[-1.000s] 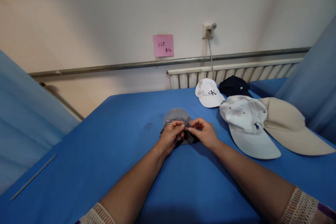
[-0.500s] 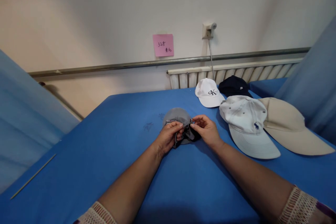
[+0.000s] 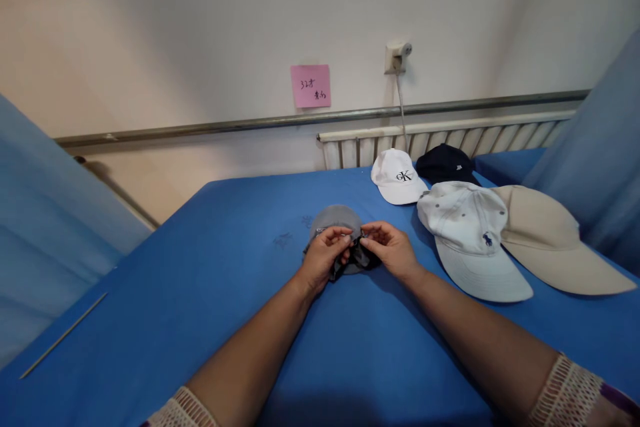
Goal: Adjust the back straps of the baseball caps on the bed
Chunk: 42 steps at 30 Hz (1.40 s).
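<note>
A grey cap (image 3: 336,217) rests on the blue-covered table (image 3: 210,320), its dark inside and back opening turned toward me. My left hand (image 3: 324,255) pinches the left part of its back edge between thumb and fingers. From the other side, my right hand (image 3: 391,248) pinches the edge's right part, seemingly at the strap. The two sets of fingertips are close together over the opening. Fingers cover the strap and any fastening, so I cannot see whether they are joined.
To the right lie a white cap (image 3: 397,180), a navy cap (image 3: 447,164), a pale grey cap (image 3: 475,237) and a beige cap (image 3: 555,233). A thin stick (image 3: 64,335) lies at the left. Behind are a radiator (image 3: 367,152) and a metal rail (image 3: 240,125); blue curtains (image 3: 40,227) hang at both sides.
My left hand has shifted slightly right, and its fingertips are nearer to my right hand's. Both hands keep their pinch on the grey cap; the other caps stay put.
</note>
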Motion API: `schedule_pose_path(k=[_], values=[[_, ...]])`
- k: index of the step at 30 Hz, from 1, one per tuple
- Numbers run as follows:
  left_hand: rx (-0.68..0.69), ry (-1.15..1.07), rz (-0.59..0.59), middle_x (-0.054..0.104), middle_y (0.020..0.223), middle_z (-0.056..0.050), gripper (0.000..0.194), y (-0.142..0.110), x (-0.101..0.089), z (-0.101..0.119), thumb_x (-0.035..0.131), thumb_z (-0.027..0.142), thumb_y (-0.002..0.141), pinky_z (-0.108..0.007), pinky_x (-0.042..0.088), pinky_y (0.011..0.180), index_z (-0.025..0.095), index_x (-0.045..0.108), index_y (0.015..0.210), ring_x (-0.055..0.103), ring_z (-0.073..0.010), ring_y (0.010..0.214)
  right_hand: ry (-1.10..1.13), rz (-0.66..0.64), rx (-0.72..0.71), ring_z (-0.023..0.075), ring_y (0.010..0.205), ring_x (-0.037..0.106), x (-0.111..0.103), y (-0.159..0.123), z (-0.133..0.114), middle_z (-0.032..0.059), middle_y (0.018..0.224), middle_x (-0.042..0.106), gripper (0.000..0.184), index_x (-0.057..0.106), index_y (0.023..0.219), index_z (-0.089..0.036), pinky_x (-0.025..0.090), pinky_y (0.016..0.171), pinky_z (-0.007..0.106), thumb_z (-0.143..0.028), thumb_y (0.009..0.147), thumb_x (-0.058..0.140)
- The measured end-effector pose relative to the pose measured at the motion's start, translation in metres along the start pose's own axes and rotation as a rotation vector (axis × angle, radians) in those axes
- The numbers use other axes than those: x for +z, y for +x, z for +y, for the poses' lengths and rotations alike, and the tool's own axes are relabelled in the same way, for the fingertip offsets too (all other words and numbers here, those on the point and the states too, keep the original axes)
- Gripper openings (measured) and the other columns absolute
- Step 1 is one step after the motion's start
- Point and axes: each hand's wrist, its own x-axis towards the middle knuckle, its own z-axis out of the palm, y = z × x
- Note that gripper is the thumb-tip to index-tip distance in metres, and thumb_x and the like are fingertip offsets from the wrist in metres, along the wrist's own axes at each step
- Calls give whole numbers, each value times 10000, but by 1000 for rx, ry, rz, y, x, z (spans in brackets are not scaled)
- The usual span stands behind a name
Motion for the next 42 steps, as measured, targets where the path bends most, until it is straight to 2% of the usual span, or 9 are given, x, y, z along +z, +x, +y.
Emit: schedule_pose_path(k=[4, 9, 11, 13, 16, 19, 22, 28, 42], values=[[125, 129, 23, 648, 786, 0, 342, -2, 1, 1, 774, 344, 696, -219, 465, 641, 163, 656, 962, 573, -90, 652, -23, -6, 4, 142, 647, 575, 0, 0, 1, 9, 716, 651, 309, 688, 929, -186, 475, 649, 287, -351, 677, 755], [368, 512, 86, 695, 901, -47, 234, -6, -3, 3, 733, 285, 726, -302, 488, 808, 182, 700, 934, 628, -166, 836, -58, -28, -10, 141, 644, 576, 0, -2, 0, 8, 710, 651, 297, 696, 928, -188, 478, 641, 282, -352, 687, 753], [415, 619, 92, 708, 910, -57, 175, -7, -4, 5, 698, 290, 762, -320, 487, 834, 189, 715, 904, 637, -181, 857, -66, -43, -19, 140, 646, 577, 0, -2, 1, 10, 715, 655, 296, 694, 931, -189, 482, 646, 284, -354, 692, 751], [402, 605, 88, 712, 906, -59, 164, -7, -4, 6, 669, 303, 789, -317, 492, 824, 189, 719, 895, 641, -182, 853, -68, -56, -30, 142, 653, 583, 0, -3, 1, 12, 722, 661, 294, 691, 931, -192, 485, 653, 288, -357, 695, 751], [297, 416, 52, 698, 876, -50, 180, -6, -3, 7, 652, 323, 803, -286, 501, 764, 175, 701, 891, 629, -158, 799, -58, -75, -40, 148, 668, 596, 0, -3, 1, 17, 740, 673, 297, 687, 930, -194, 487, 664, 295, -356, 691, 755], [178, 256, -12, 673, 826, -36, 196, -6, -2, 8, 683, 337, 777, -248, 490, 688, 162, 685, 866, 598, -127, 728, -54, -90, -44, 151, 677, 598, 0, -3, 0, 18, 750, 679, 291, 686, 918, -197, 482, 674, 303, -352, 683, 760], [113, 202, -43, 656, 789, -26, 204, -6, -3, 11, 725, 335, 740, -224, 470, 647, 160, 689, 838, 572, -109, 690, -54, -97, -39, 150, 670, 591, 1, -3, -1, 15, 744, 673, 285, 686, 901, -202, 476, 664, 303, -357, 674, 763], [97, 192, -41, 653, 785, -20, 205, -6, -4, 13, 743, 342, 722, -226, 466, 642, 170, 695, 824, 565, -107, 678, -11, -97, 8, 145, 657, 586, 0, -3, 1, 10, 733, 660, 300, 679, 902, -200, 478, 652, 297, -351, 662, 774], [81, 126, -30, 683, 820, -29, 256, -4, -1, 9, 783, 316, 685, -242, 500, 688, 149, 677, 848, 612, -116, 720, -9, -118, 18, 120, 611, 570, 0, -3, 1, -17, 676, 633, 302, 674, 891, -194, 480, 604, 269, -365, 663, 773]])
